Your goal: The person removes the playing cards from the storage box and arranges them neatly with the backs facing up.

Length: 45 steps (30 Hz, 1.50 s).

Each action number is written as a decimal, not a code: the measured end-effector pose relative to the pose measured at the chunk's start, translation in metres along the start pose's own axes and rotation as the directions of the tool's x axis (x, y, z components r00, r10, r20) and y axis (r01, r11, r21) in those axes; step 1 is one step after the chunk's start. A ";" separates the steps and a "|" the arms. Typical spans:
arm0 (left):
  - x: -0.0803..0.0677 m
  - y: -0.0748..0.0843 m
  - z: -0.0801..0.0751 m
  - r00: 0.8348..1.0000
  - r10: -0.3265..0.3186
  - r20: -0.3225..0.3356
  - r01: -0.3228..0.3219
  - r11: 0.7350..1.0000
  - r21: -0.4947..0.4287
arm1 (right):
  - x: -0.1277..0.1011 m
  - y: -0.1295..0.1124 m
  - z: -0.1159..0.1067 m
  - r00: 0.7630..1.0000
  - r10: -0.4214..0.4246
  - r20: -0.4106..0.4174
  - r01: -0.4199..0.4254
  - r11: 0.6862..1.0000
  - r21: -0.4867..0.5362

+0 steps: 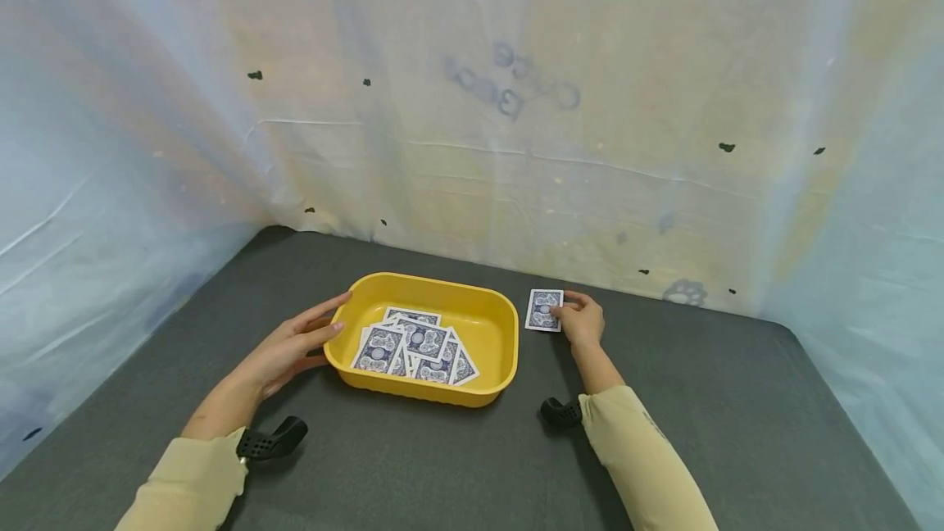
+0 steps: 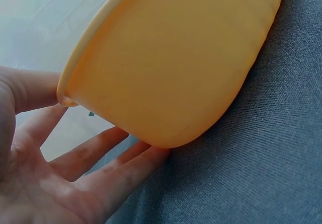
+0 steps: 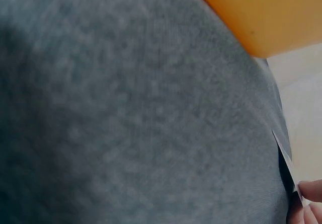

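No word, brand or number legible for certain. Pale translucent plastic sheet (image 1: 649, 47) at back: cluster of faded blue rounded letter-like marks (image 1: 509, 103), one shaped somewhat like "3", all too blurred to read. Same sheet, lower right: faded blue paw-print sign (image 1: 684, 293). Rectangular blue-and-white playing cards (image 1: 425, 338): ornamental backs up, no lettering readable.

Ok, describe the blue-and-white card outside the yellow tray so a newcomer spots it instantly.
On the dark grey cloth surface, find the yellow rounded-rectangular tray. Right of it in the head view, the right hand pinches a rectangular blue-and-white patterned playing card. Unlike the matching cards overlapping inside the tray, this one is alone outside it.
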<state>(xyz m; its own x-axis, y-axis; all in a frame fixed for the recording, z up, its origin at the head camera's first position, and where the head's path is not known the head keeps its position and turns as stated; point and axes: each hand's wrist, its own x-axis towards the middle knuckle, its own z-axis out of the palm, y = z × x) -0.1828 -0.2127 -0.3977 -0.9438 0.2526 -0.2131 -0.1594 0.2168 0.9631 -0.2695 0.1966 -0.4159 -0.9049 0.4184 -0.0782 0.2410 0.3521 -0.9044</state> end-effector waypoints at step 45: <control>0.001 0.000 -0.001 1.000 0.008 0.020 -0.008 1.000 -0.010 | -0.029 -0.030 0.005 0.997 -0.072 0.036 0.061 0.972 0.229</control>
<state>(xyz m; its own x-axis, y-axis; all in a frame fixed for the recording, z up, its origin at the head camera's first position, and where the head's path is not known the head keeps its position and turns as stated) -0.1838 -0.2136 -0.3975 -0.9391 0.2734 -0.2083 -0.1545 0.2055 0.9664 -0.2522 0.1698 -0.3884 -0.9320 0.3613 -0.0285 0.0984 0.1765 -0.9794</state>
